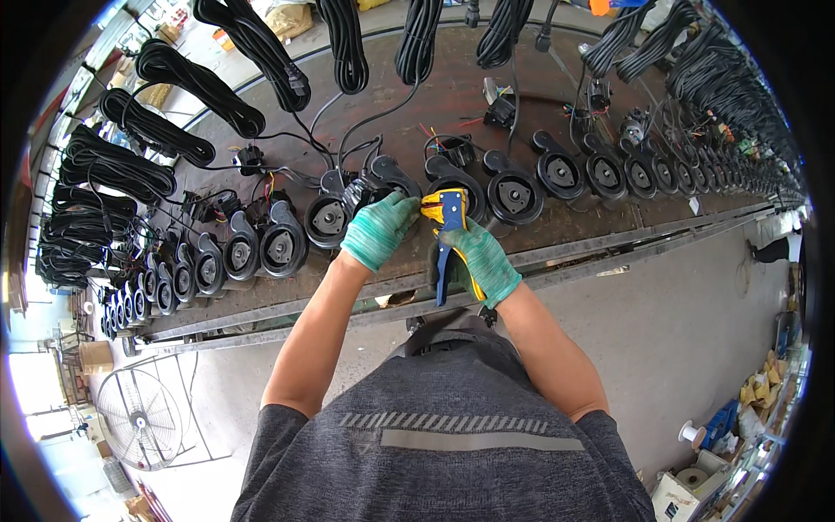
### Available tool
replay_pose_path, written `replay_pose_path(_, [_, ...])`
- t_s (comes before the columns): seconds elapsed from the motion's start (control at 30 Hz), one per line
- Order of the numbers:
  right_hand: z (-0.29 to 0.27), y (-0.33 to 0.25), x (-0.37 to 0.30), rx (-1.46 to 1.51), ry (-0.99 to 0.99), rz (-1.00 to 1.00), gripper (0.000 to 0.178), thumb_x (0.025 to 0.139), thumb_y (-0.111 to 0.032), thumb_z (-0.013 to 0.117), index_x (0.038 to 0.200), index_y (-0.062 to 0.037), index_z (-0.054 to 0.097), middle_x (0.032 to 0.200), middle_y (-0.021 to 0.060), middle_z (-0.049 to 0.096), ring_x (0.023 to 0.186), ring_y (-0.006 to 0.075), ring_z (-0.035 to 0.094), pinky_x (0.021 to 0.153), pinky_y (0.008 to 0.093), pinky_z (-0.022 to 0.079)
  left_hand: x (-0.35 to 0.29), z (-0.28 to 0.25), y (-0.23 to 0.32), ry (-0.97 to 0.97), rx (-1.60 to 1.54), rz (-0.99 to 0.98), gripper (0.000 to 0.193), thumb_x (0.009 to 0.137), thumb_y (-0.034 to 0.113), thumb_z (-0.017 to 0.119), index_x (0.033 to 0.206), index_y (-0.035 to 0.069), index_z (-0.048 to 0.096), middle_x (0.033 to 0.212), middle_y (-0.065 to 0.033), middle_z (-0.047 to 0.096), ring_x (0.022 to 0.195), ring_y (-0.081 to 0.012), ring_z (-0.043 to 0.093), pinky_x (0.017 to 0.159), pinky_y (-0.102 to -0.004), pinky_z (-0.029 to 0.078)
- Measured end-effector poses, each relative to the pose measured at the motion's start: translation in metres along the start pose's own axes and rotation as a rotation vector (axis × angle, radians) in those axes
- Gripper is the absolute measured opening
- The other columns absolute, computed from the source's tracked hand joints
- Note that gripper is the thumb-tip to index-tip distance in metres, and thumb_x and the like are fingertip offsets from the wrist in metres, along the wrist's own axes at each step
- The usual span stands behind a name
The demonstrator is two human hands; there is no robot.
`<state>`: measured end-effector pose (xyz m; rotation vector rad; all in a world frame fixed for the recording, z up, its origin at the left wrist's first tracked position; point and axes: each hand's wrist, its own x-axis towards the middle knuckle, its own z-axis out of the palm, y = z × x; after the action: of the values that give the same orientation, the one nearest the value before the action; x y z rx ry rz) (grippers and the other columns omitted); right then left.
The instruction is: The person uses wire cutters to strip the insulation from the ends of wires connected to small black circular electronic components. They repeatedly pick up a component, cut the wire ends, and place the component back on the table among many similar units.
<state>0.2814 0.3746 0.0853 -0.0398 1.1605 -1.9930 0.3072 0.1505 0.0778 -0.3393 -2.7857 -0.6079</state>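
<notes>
A: Holding what, and where?

B: Gripping a yellow-and-blue two-handled hand tool [452,209] at the front of the bench, wrapping the green-gloved right hand [483,261] round its handles. Pointing the yellow head upward, angling the handles down toward the torso.

A: And with the other?

B: Bunching the fingertips of the green-gloved left hand [383,229] just beside the yellow head. Hiding the contact point; being unable to tell whether pinching anything.

A: Seeing what close by?

B: Finding black round housings with ringed faces and stubby curved spouts [516,195] right behind the tool, running in a long row to both sides on a dark brown bench top [457,96]. Noting small black motor-like parts [499,111] behind that row, trailing thin wires. Counting several thick bundles of coiled black cable [417,43] along the far side.

A: Farther out?

B: Spotting a pale grey floor [652,304], a large round caged fan [139,422] at lower left, a white spool [691,433] at lower right. Wearing a dark grey short-sleeved shirt [452,409].
</notes>
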Motion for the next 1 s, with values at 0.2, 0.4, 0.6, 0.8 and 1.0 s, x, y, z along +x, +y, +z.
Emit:
replay_pose_path(0.2, [-0.008, -0.002, 0.006, 0.003, 0.021, 0.079, 0.033, 0.096, -0.017, 0.062, 0.126, -0.0048, 0.059, 0.087, 0.0086, 0.070, 0.072, 0.0216, 0.071, 0.065, 0.0356, 0.061, -0.001, 0.001, -0.003, 0.035, -0.024, 0.026, 0.023, 0.092, 0.016, 0.070, 0.114, 0.009, 0.070, 0.095, -0.0126, 0.067, 0.085, -0.0364, 0.068, 0.072, -0.0442, 0.055])
replay_pose_path(0.4, [-0.012, -0.004, -0.012, 0.245, -0.006, -0.111, 0.043, 0.095, -0.015, 0.064, 0.135, -0.0015, 0.058, 0.105, 0.0112, 0.070, 0.096, 0.0229, 0.071, 0.089, 0.0377, 0.059, 0.007, -0.001, -0.003, 0.181, -0.182, -0.038, 0.021, 0.094, 0.012, 0.069, 0.112, 0.003, 0.072, 0.096, -0.0152, 0.071, 0.085, -0.0367, 0.069, 0.074, -0.0411, 0.056])
replay_pose_path(0.6, [-0.083, -0.006, -0.056, 0.246, 0.194, -0.109, 0.041, 0.095, -0.014, 0.064, 0.133, -0.0018, 0.058, 0.105, 0.0104, 0.069, 0.096, 0.0240, 0.069, 0.091, 0.0382, 0.058, 0.019, -0.025, -0.007, 0.206, -0.368, -0.251, 0.019, 0.097, 0.010, 0.069, 0.112, 0.000, 0.073, 0.090, -0.0171, 0.074, 0.076, -0.0259, 0.070, 0.073, -0.0342, 0.055])
replay_pose_path(0.8, [-0.139, 0.010, -0.112, 0.371, 0.366, -0.179, 0.036, 0.094, -0.022, 0.063, 0.124, -0.0038, 0.058, 0.102, 0.0159, 0.070, 0.093, 0.0361, 0.071, 0.085, 0.0559, 0.058, 0.043, -0.053, -0.029, 0.132, -0.638, -0.487, 0.023, 0.101, 0.012, 0.067, 0.118, -0.002, 0.071, 0.088, -0.0100, 0.076, 0.076, -0.0160, 0.070, 0.071, -0.0303, 0.055])
replay_pose_path(1.0, [-0.143, 0.007, -0.140, 0.309, 0.311, -0.160, 0.047, 0.090, -0.021, 0.066, 0.131, -0.0034, 0.055, 0.106, 0.0174, 0.070, 0.094, 0.0371, 0.071, 0.087, 0.0553, 0.059, 0.039, -0.046, -0.045, 0.068, -0.590, -0.392, 0.026, 0.102, 0.013, 0.067, 0.123, -0.002, 0.070, 0.092, -0.0076, 0.077, 0.081, -0.0107, 0.068, 0.076, -0.0286, 0.056])
